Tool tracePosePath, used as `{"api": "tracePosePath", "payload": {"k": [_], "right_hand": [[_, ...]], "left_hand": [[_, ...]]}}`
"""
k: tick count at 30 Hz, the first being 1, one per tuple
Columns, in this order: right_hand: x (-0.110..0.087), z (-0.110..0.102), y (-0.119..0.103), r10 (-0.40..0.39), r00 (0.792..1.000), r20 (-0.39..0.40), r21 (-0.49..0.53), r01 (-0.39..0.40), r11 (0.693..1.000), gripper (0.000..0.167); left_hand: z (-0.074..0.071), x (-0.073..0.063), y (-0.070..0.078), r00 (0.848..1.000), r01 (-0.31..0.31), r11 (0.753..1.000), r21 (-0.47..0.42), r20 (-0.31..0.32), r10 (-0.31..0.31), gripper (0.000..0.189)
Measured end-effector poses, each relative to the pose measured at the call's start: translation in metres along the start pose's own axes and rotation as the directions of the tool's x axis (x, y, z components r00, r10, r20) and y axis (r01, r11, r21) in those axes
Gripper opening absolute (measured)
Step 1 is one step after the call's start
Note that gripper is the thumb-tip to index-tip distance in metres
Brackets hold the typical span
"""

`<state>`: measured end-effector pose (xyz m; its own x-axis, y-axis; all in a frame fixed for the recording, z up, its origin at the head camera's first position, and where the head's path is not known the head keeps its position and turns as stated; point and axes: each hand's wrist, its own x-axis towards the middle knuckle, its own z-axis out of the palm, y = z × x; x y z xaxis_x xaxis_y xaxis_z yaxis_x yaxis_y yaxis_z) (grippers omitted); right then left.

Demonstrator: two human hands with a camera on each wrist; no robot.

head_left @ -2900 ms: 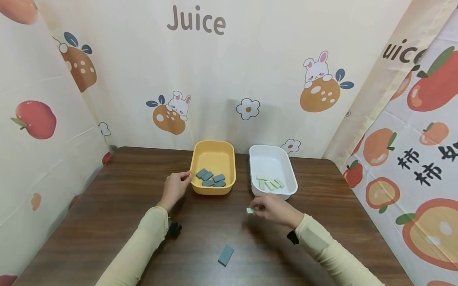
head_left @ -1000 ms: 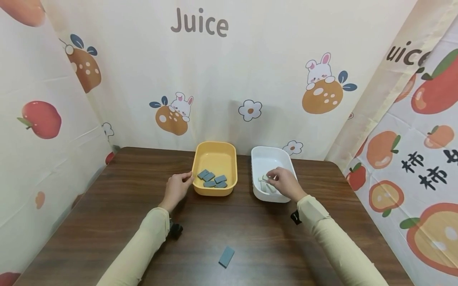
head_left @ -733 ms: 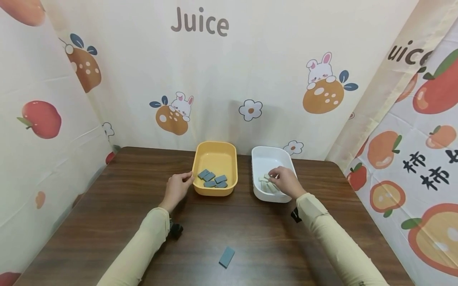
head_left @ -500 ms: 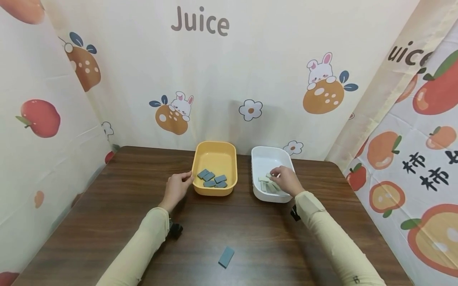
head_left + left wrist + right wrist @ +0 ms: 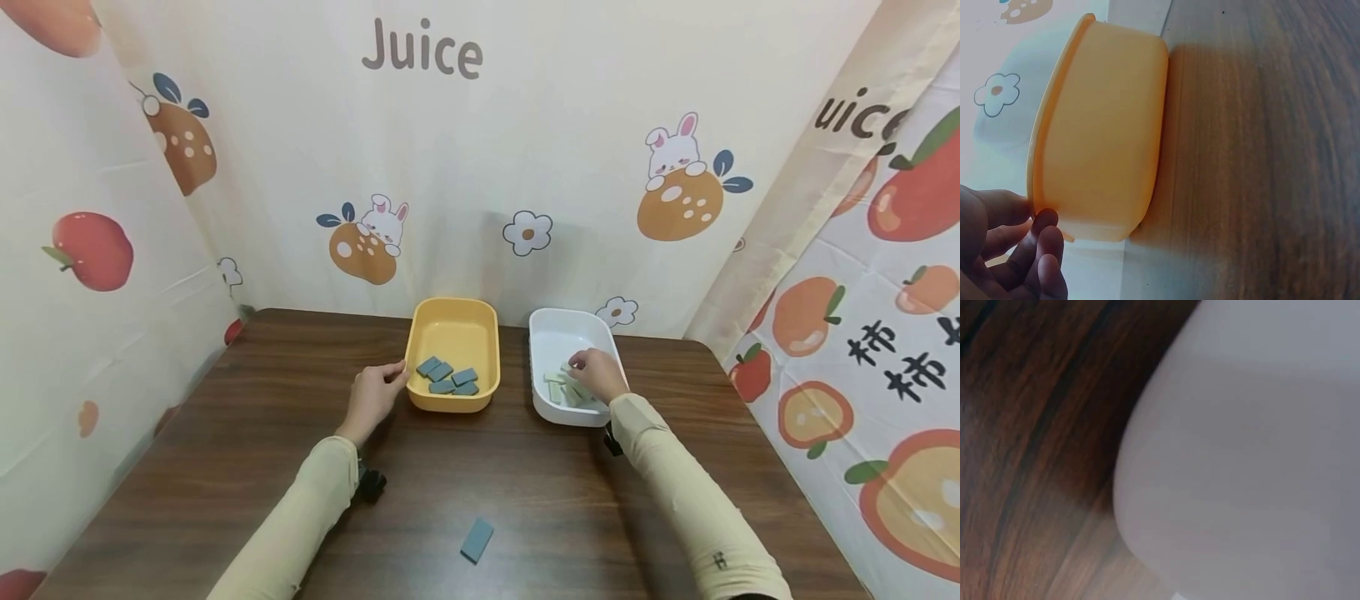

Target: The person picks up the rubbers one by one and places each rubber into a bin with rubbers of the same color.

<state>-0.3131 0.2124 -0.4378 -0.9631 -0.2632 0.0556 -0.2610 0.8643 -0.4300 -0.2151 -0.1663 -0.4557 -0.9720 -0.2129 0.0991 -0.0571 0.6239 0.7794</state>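
At the left rim of the yellow tray (image 5: 453, 404), my left hand (image 5: 372, 396) pinches the edge between thumb and finger. The left wrist view shows the fingertips (image 5: 1046, 219) right at that rim. Several flat blue-grey tiles (image 5: 465, 377) lie in the near half of this tray. My right hand (image 5: 597, 375) reaches into the white tray (image 5: 558, 412), fingertips pinching a pale green tile (image 5: 566, 367) low over several others like it. The hand covers part of that pile. Only the outer wall of the white tray (image 5: 1229, 456) fills the right wrist view.
One blue-grey tile (image 5: 477, 540) lies alone on the dark wood table (image 5: 420, 475), near its front. Behind the trays hangs a printed curtain (image 5: 450, 150), with more fruit-patterned cloth at both sides.
My right hand has carried a pale green tile from the table in front of the white tray into it, then shifted slightly right there. The left hand has stayed at the yellow rim.
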Motion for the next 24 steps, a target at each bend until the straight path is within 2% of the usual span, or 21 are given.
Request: {"api": "tracePosePath", "payload": {"k": [6,14,24], "right_hand": [[0.004,0.004,0.007,0.022,1.0,-0.004,-0.011,-0.022,1.0,0.024],[0.009,0.009,0.013,0.07,0.997,0.038,-0.025,-0.069,0.997,0.025],[0.009,0.014,0.014,0.038,0.999,0.008,-0.06,-0.038,0.997,0.024]], "left_hand": [[0.001,0.0,0.0,1.0,0.003,1.0,-0.003,0.003,-0.003,0.037],[0.001,0.001,0.0,1.0,0.009,1.0,-0.001,0.013,-0.009,0.037],[0.0,0.002,0.0,1.0,0.017,1.0,-0.008,0.022,-0.016,0.037]]}}
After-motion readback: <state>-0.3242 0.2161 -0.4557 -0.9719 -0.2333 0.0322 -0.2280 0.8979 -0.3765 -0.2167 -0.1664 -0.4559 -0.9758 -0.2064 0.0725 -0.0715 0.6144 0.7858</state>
